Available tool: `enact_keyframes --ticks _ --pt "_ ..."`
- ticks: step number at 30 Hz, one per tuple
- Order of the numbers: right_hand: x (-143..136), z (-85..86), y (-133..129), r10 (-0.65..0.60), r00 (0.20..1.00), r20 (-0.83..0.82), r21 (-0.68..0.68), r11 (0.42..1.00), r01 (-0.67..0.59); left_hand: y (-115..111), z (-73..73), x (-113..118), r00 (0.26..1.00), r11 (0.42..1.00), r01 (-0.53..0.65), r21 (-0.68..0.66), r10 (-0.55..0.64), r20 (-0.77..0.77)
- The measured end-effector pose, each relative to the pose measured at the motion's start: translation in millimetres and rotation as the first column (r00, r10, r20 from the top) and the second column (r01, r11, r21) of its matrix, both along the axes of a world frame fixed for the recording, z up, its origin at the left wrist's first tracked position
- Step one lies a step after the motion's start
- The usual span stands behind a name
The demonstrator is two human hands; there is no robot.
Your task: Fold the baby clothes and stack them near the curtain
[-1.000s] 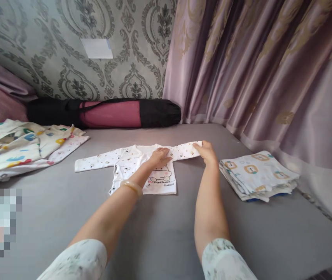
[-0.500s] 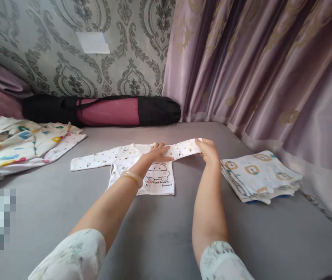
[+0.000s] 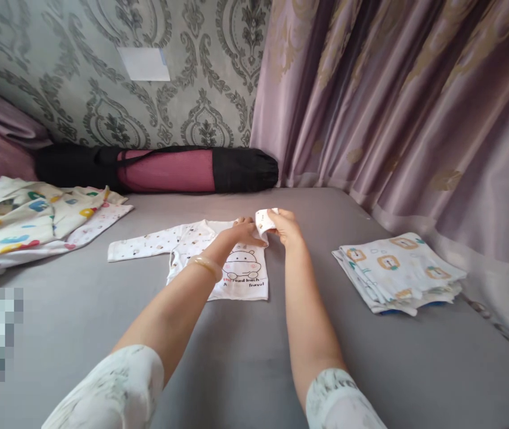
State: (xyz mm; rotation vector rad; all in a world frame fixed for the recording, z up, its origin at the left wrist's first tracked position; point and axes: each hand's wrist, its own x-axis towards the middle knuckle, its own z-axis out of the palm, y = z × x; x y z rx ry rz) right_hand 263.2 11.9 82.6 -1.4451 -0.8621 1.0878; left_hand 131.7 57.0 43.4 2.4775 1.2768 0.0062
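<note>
A small white baby shirt [image 3: 244,289] with a printed cartoon animal and lettering lies flat on the grey bedsheet. Its left-hand sleeve [image 3: 145,243] stretches straight out to the side. My left hand [image 3: 246,232] rests with fingers spread on the shirt near the right shoulder, a pale bangle [image 3: 207,266] at its wrist. Between thumb and fingers, my right hand [image 3: 285,225] pinches the right-hand sleeve [image 3: 264,220], lifted and bent back toward the shirt's body. Part of that sleeve is hidden behind my hands.
To the right lies a stack of folded clothes [image 3: 397,268], a lion-like print on top. Loose printed clothes [image 3: 35,223] are heaped at the left. A black and pink rolled bag [image 3: 165,170] lies along the wall, and purple curtains [image 3: 371,107] hang at the right.
My right hand has moved left, bringing the sleeve end from outstretched to bent up beside the shirt's shoulder. My left hand stays pressed on the shirt.
</note>
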Motion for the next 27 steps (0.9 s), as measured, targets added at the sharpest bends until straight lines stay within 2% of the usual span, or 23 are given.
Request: enact_keyframes --ticks 3,6,11,16,22,27 --pt "-4.7 -1.0 1.4 -0.023 0.998 -0.051 -0.059 0.998 0.02 -2.0 -5.3 -10.3 0.995 0.999 -0.028 0.016 0.026 0.094" --pt "-9.0 -1.3 2.4 -0.052 0.997 -0.062 -0.08 0.996 0.047 -11.4 -8.9 -30.5 0.974 0.995 -0.092 0.047 0.08 0.213" --pt "-22.1 -6.3 3.5 -0.066 0.995 -0.08 -0.114 0.992 0.056 -40.7 -14.1 -76.1 0.918 0.955 -0.291 0.06 0.262 0.299" --pt "-42.9 -18.5 6.6 -0.055 0.992 -0.11 -0.105 0.994 0.043 -71.8 -10.8 -109.7 0.873 0.914 -0.392 0.101 0.335 0.354" --pt "-68.5 -30.5 5.8 -0.007 0.996 -0.091 -0.095 0.995 -0.002 -97.1 -10.7 -125.4 0.821 0.87 -0.49 0.052 0.441 0.364" --pt "-77.5 -41.5 5.1 0.031 0.998 -0.054 -0.08 0.996 -0.035 -99.6 -20.0 -127.2 0.785 0.855 -0.519 0.012 0.471 0.403"
